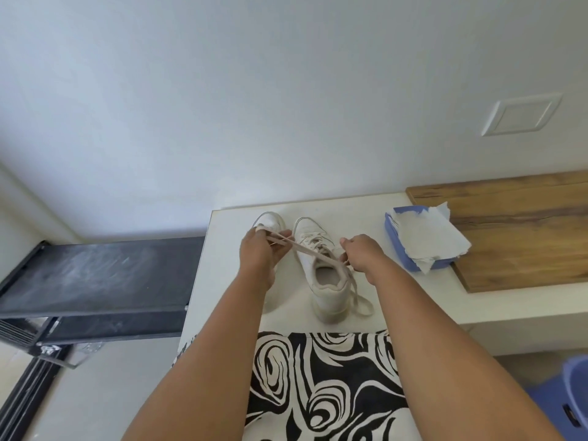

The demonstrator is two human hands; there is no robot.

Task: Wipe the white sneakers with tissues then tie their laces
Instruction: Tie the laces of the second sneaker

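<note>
Two white sneakers stand side by side on a white table [229,281], toes pointing away from me. The left sneaker [270,222] is mostly hidden behind my left hand [259,254], which pinches a flat white lace [305,249] above it. That lace runs taut across the right sneaker [324,275] to my right hand [359,253], which grips its other end. More lace lies looped on the table by the right sneaker's heel. A blue box of white tissues [426,240] sits to the right of the shoes.
A wooden board [525,230] lies on the table's right side, under the tissue box's far edge. A black shelf [95,275] stands left of the table, lower down. A black-and-white patterned cloth [321,383] covers my lap. A blue bin [569,393] is at the lower right.
</note>
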